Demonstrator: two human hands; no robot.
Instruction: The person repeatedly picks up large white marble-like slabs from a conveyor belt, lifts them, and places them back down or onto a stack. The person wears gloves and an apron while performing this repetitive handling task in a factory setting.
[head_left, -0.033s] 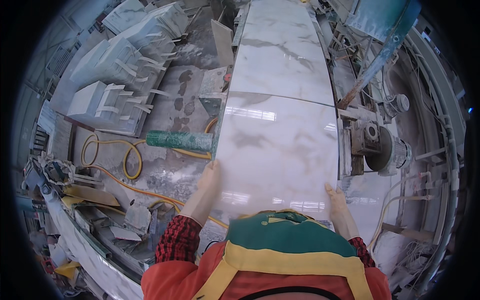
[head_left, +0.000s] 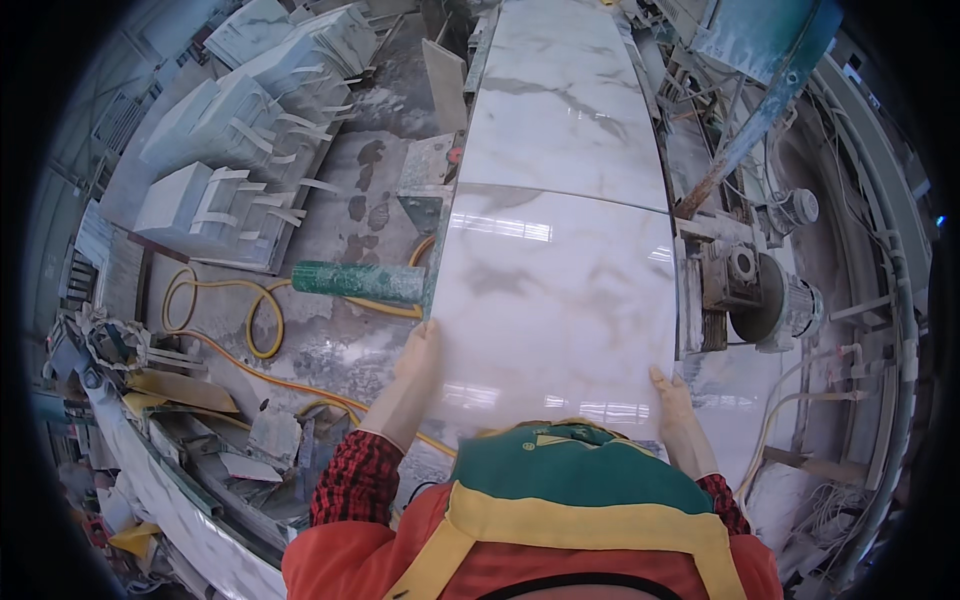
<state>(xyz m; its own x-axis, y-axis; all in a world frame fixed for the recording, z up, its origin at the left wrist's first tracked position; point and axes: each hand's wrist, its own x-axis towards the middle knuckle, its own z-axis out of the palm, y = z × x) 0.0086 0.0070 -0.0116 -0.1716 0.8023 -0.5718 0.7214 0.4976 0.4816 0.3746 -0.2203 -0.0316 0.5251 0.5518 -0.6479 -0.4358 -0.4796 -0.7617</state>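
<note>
Workshop bench: glossy white veined slab [head_left: 555,300], seemingly wet.

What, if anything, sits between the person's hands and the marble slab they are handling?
Nothing visible does. The left hand lies against the left edge of the glossy white marble slab, and the right hand against its right edge near the saw motor. Ahead, a second slab lies end to end with it on the same line.
</note>
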